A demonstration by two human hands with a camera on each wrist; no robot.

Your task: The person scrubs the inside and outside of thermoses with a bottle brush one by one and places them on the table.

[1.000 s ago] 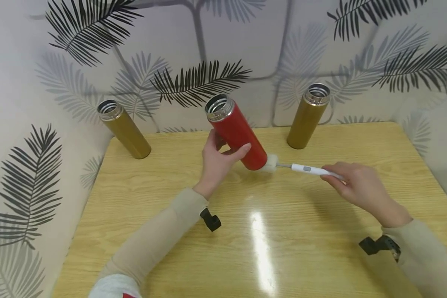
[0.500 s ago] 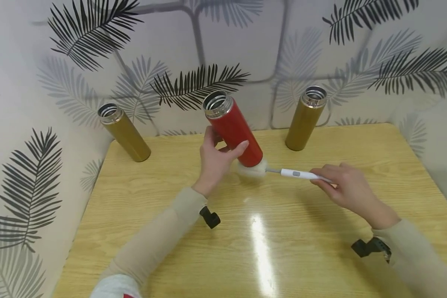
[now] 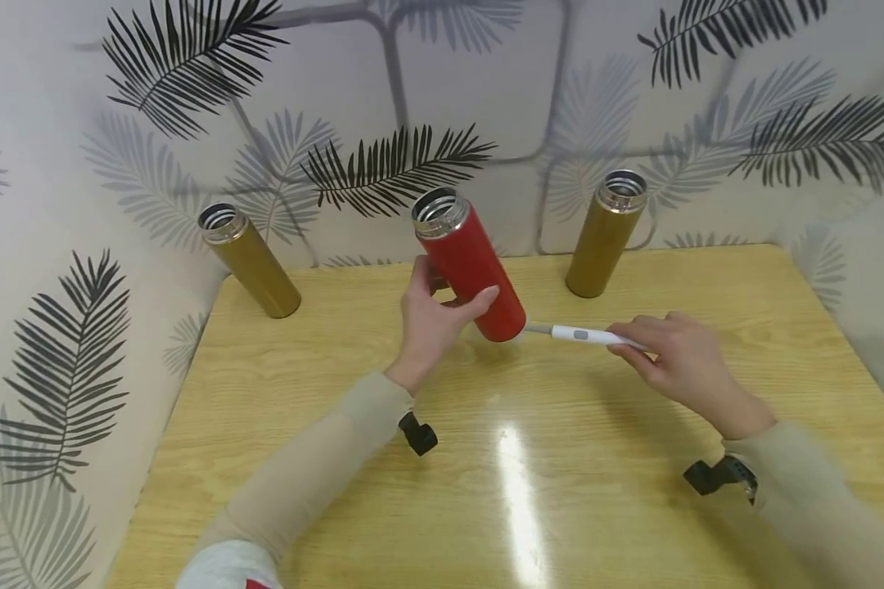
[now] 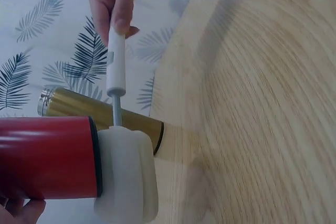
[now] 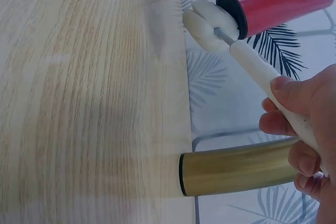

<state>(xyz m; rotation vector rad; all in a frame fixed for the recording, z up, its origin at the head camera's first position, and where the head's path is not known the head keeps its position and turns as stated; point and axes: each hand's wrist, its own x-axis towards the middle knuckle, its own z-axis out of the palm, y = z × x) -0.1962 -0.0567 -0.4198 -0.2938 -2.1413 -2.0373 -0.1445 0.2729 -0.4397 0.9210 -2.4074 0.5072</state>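
My left hand [image 3: 433, 323] grips a red vacuum flask [image 3: 475, 274] around its body, tilted, with its lidless mouth up and to the left. The flask's base is lifted off the table. In my right hand [image 3: 681, 360] is the white handle of a bottle brush [image 3: 582, 334], pinched between thumb and fingers. The brush's pale sponge head [image 4: 126, 177] lies against the black base of the flask in the left wrist view; the head view hides it behind the flask. From the right wrist, the sponge [image 5: 207, 24] also shows right at the base.
A gold flask [image 3: 254, 266] without a lid stands at the table's back left. Another lidless gold flask [image 3: 606, 237] stands at the back right, behind the brush. The wooden table [image 3: 383, 507] meets a leaf-patterned wall [image 3: 457, 90] at its back edge.
The sponge head has passed under the flask's base, from the right side to the front and then out of head view. My right hand has shifted left; the flask has barely moved.
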